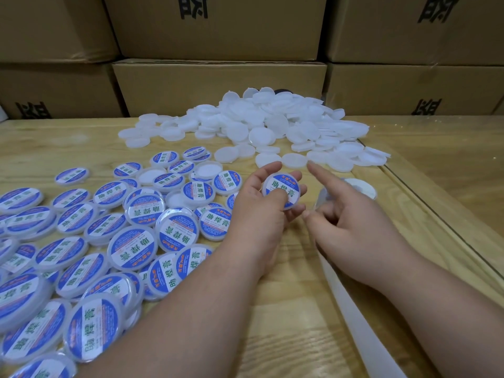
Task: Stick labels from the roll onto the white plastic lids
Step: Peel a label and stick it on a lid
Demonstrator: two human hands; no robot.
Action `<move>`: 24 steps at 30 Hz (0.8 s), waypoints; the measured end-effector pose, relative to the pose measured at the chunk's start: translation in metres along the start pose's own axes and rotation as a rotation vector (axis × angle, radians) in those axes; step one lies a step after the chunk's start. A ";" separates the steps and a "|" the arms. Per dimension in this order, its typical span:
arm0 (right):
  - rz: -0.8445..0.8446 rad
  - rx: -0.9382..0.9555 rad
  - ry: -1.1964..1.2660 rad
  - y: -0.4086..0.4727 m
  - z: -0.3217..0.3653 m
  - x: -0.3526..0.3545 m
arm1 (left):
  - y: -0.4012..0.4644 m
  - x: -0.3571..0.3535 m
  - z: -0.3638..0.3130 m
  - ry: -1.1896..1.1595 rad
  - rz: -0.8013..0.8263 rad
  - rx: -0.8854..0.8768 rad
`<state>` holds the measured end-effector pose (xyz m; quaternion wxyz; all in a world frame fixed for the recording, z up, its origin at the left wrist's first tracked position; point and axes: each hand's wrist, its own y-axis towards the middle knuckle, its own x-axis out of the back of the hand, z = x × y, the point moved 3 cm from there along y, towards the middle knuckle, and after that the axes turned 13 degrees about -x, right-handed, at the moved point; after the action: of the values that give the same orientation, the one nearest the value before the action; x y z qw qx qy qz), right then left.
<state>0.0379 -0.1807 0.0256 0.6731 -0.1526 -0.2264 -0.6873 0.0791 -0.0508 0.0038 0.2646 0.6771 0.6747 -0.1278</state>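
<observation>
At the table's (286, 323) centre, head view: bare wood is showing at six o'clock between the two forearms, and more at three o'clock beyond a dark seam in the tabletop.

Left hand (261, 214): gripping one labelled lid (281, 190) by its rim, fingers curled round it, thumb lying across the blue-and-white label, face up.

Right hand (351, 222): index finger pointing toward twelve o'clock, remaining fingers curling over the backing strip (351, 304), which is running off toward five o'clock; whether they are pinching it cannot be told.

Label roll (360, 188): lying flat at two o'clock, just beyond the right hand.

Plain white lids (261, 124): lying heaped at twelve o'clock, some spilling toward the seam.

Finished labelled lids (109, 236): lying overlapped from nine to seven o'clock, reaching the near-left frame edge.

Cardboard boxes (218, 85): standing stacked along the table's far edge, printed in black.
</observation>
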 end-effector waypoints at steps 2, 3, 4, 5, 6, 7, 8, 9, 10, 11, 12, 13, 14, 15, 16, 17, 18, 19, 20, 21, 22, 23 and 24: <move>-0.094 0.000 0.008 0.003 -0.003 0.006 | 0.000 0.001 0.000 -0.012 0.021 -0.009; -0.147 -0.005 0.015 0.003 -0.004 0.009 | -0.001 0.001 0.000 -0.013 0.033 -0.012; -0.196 -0.011 0.028 0.004 -0.004 0.011 | -0.001 0.001 0.000 -0.011 0.040 -0.013; -0.235 -0.017 0.049 0.004 -0.004 0.014 | -0.001 0.001 -0.001 -0.010 0.041 -0.013; -0.263 -0.026 0.074 0.004 -0.003 0.016 | -0.001 0.000 -0.002 -0.009 0.040 -0.014; -0.283 -0.039 0.096 0.005 -0.004 0.018 | -0.002 -0.001 -0.003 -0.006 0.038 -0.013; -0.299 -0.058 0.109 0.005 -0.005 0.020 | -0.002 -0.002 -0.004 -0.002 0.039 -0.008; -0.309 -0.076 0.113 0.006 -0.006 0.022 | -0.003 -0.002 -0.005 0.004 0.040 0.002; -0.316 -0.092 0.110 0.006 -0.007 0.023 | -0.003 -0.003 -0.006 0.015 0.045 0.014; -0.317 -0.102 0.104 0.007 -0.008 0.024 | -0.003 -0.004 -0.006 0.030 0.052 0.027; -0.315 -0.109 0.098 0.007 -0.008 0.024 | -0.004 -0.004 -0.006 0.048 0.057 0.033; -0.310 -0.113 0.092 0.007 -0.009 0.023 | -0.004 -0.004 -0.006 0.061 0.056 0.033; -0.304 -0.116 0.084 0.007 -0.010 0.023 | -0.003 -0.003 -0.004 0.073 0.049 0.028; -0.296 -0.117 0.071 0.007 -0.010 0.022 | -0.003 -0.003 -0.004 0.083 0.041 0.022; -0.286 -0.119 0.052 0.008 -0.012 0.022 | -0.002 -0.002 -0.003 0.092 0.035 0.013; -0.274 -0.122 0.028 0.009 -0.013 0.021 | -0.002 -0.002 -0.002 0.091 0.029 0.004; -0.255 -0.125 0.004 0.009 -0.014 0.020 | -0.002 -0.002 -0.001 0.084 0.020 -0.004; -0.232 -0.126 -0.021 0.010 -0.015 0.018 | -0.001 -0.001 -0.001 0.071 0.006 -0.009; -0.206 -0.127 -0.044 0.010 -0.016 0.017 | -0.001 -0.001 0.000 0.059 -0.014 -0.017; -0.181 -0.127 -0.065 0.010 -0.017 0.016 | 0.000 0.000 0.001 0.050 -0.040 -0.023; -0.161 -0.126 -0.076 0.011 -0.018 0.015 | 0.000 0.001 0.001 0.048 -0.070 -0.028; -0.148 -0.119 -0.074 0.011 -0.018 0.014 | 0.000 0.002 0.002 0.049 -0.103 -0.030; -0.143 -0.108 -0.068 0.011 -0.017 0.013 | 0.001 0.003 0.001 0.049 -0.134 -0.032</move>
<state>0.0495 -0.2006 0.0188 0.6050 -0.1954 -0.2224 -0.7391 0.0807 -0.0486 0.0014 0.2496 0.6291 0.7267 -0.1179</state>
